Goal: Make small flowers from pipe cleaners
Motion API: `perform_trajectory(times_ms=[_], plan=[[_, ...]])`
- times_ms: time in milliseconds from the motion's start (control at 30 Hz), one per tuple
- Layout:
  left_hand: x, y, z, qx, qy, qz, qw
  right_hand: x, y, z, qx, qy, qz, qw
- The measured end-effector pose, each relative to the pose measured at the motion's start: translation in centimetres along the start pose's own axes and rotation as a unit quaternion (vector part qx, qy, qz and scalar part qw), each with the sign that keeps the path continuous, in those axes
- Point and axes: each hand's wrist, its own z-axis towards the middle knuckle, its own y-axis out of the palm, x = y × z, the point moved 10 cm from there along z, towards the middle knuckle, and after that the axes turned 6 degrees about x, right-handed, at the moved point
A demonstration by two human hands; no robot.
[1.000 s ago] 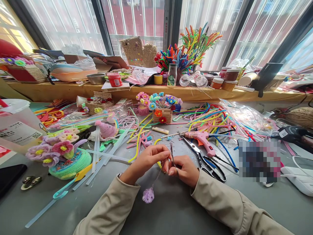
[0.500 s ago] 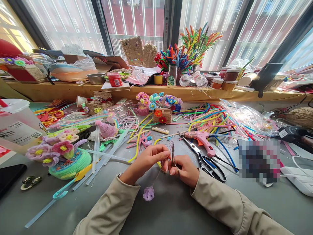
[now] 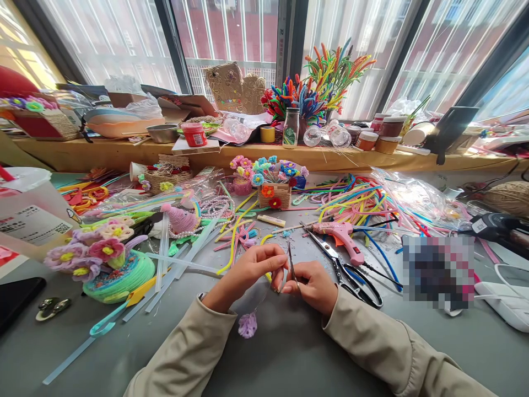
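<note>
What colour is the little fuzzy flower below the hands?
The fuzzy flower is light purple; the head view shows it best.

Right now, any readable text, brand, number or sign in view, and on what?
Nothing is clear enough to quote.
Drink cup: label with QR code; text too small.
Red jar: label print too small.
Glass bottle: round emblem, no legible words.
Window frame: vertical red characters, too small.
Black tool, far right: white tag, marks blurred.

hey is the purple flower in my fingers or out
Out: the purple flower shows below your left hand, clear of it, with a thin strand leading up.
</note>
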Motion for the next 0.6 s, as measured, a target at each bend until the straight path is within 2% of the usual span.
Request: perform_trajectory(times_ms=[267, 500, 600], plan=[[0.2, -0.4, 0.1, 0.019, 0.007, 0.011, 1.0, 0.1, -1.5, 0.2, 0.067, 0.008, 0.011, 0.998], [0.0, -0.9, 0.2, 0.04, 0.004, 0.017, 0.999, 1.4, -2.6, 0.1, 0.106, 0.058, 0.074, 0.99], [-0.3, -0.7, 0.2, 0.035, -0.015, -0.004, 0.999, 2.6, -3.1, 0.1, 0.134, 0.103, 0.108, 0.98]])
